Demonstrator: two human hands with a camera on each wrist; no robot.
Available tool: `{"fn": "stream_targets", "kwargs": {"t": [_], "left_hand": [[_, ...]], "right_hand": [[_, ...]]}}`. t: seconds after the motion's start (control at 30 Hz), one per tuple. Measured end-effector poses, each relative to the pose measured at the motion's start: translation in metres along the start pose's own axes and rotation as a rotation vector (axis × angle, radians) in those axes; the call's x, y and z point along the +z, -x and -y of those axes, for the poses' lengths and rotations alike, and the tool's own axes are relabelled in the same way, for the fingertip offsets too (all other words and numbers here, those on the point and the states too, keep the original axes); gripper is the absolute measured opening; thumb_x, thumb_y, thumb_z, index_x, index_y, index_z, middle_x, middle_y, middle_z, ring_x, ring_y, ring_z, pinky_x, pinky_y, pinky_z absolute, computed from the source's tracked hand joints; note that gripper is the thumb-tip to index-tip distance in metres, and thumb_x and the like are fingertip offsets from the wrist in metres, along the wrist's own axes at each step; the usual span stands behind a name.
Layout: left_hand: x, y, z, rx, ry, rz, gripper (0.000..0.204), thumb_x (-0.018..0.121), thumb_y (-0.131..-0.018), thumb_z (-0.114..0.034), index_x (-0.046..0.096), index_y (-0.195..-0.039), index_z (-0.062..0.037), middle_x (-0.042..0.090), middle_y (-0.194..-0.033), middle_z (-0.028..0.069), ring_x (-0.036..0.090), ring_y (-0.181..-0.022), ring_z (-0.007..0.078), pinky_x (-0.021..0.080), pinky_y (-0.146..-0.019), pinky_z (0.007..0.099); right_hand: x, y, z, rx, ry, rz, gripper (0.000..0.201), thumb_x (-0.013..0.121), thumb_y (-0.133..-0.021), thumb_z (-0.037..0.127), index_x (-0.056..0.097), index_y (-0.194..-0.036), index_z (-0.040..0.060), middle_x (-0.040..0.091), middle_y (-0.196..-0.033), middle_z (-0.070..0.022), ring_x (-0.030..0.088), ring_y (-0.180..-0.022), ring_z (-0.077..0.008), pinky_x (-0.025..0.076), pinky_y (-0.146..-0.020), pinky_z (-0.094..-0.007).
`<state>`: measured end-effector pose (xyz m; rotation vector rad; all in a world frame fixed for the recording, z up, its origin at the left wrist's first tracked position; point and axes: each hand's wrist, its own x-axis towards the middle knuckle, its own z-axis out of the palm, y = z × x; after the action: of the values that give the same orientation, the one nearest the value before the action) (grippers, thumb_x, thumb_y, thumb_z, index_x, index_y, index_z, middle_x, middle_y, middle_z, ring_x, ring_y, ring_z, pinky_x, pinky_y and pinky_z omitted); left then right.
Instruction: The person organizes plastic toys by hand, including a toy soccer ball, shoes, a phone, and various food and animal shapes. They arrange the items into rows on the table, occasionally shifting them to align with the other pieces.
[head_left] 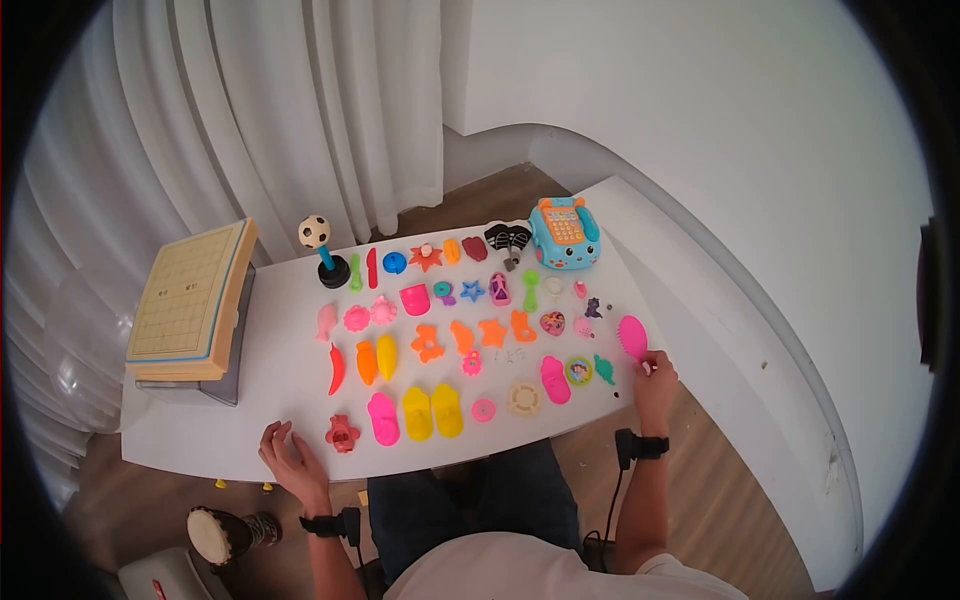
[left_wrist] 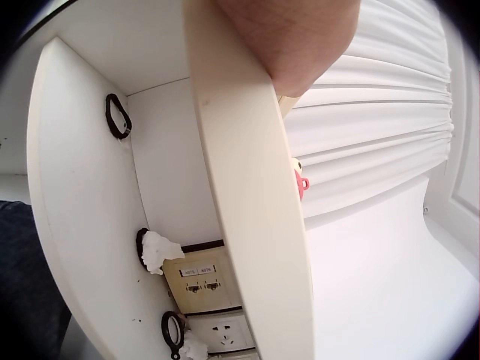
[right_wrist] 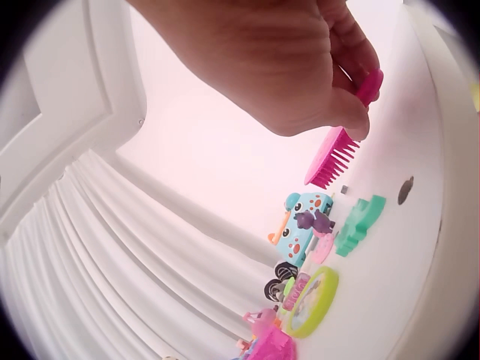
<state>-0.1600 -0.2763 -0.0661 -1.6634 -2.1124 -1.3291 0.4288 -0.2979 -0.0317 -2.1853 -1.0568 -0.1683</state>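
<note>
My right hand [head_left: 654,383] pinches the handle of a pink hairbrush [head_left: 632,338] at the right side of the white table. In the right wrist view, thumb and fingers close round the handle, and the brush's bristles [right_wrist: 337,161] point down over the table. Nearest to it lie a teal toy piece [head_left: 603,369] and a round green-rimmed toy [head_left: 579,372]. My left hand [head_left: 292,462] rests at the table's front left edge with loosely bent fingers, holding nothing. A red toy figure [head_left: 342,434] lies just right of it.
Rows of small toys cover the table [head_left: 285,380], among them yellow slippers [head_left: 417,413] and a yellow banana [head_left: 387,356]. At the back stand a blue toy phone [head_left: 565,235] and a soccer ball on a stand [head_left: 314,232]. A board-topped box [head_left: 195,305] occupies the left end.
</note>
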Motion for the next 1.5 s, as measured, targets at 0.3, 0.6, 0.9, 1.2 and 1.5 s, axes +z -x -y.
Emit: {"fn": "stream_targets", "kwargs": {"t": [0.3, 0.6, 0.9, 1.2, 1.5], "left_hand": [[-0.001, 0.0, -0.001, -0.002, -0.002, 0.005, 0.022, 0.063, -0.098, 0.002, 0.069, -0.118, -0.0031, 0.064, -0.131, 0.0156, 0.059, -0.121, 0.0383, 0.051, -0.1, 0.0483], [0.0, 0.001, 0.001, 0.005, 0.001, 0.002, 0.023, 0.064, -0.097, 0.002, 0.069, -0.118, -0.0038, 0.064, -0.132, 0.0147, 0.059, -0.12, 0.0378, 0.051, -0.1, 0.0481], [0.0, 0.001, 0.001, -0.001, 0.004, 0.006, 0.025, 0.064, -0.096, 0.003, 0.069, -0.119, -0.004, 0.064, -0.132, 0.0143, 0.059, -0.12, 0.0373, 0.05, -0.1, 0.0482], [-0.001, 0.001, -0.001, -0.007, 0.017, -0.005, 0.024, 0.064, -0.096, 0.003, 0.069, -0.119, -0.0038, 0.064, -0.132, 0.0145, 0.059, -0.12, 0.0379, 0.05, -0.1, 0.0485], [-0.002, 0.001, -0.002, -0.041, 0.019, 0.0, 0.023, 0.064, -0.096, 0.001, 0.069, -0.117, -0.0045, 0.064, -0.131, 0.0147, 0.059, -0.121, 0.0384, 0.05, -0.101, 0.0486]], "right_hand": [[-0.021, 0.002, 0.004, -0.013, -0.118, -0.073, 0.019, 0.081, -0.087, 0.004, 0.073, -0.104, 0.0016, 0.077, -0.092, -0.0133, 0.07, -0.078, -0.0264, 0.057, -0.077, -0.038], [-0.016, 0.01, 0.013, 0.003, 0.058, 0.091, 0.027, 0.082, -0.087, 0.019, 0.074, -0.107, 0.003, 0.076, -0.097, -0.0152, 0.073, -0.09, -0.0337, 0.058, -0.08, -0.0455], [-0.012, 0.011, 0.012, -0.025, 0.036, 0.147, 0.022, 0.08, -0.088, 0.016, 0.073, -0.105, 0.0033, 0.075, -0.1, -0.0168, 0.07, -0.1, -0.0385, 0.057, -0.086, -0.0496], [-0.016, 0.006, 0.02, -0.255, 0.091, -0.089, 0.019, 0.08, -0.088, 0.011, 0.073, -0.101, -0.0016, 0.077, -0.098, -0.0172, 0.073, -0.094, -0.0354, 0.058, -0.084, -0.0446], [0.009, -0.023, 0.069, -0.477, -0.265, 0.127, 0.013, 0.074, -0.09, 0.004, 0.073, -0.102, 0.0013, 0.075, -0.099, -0.0157, 0.069, -0.104, -0.0358, 0.057, -0.087, -0.0463]]}}
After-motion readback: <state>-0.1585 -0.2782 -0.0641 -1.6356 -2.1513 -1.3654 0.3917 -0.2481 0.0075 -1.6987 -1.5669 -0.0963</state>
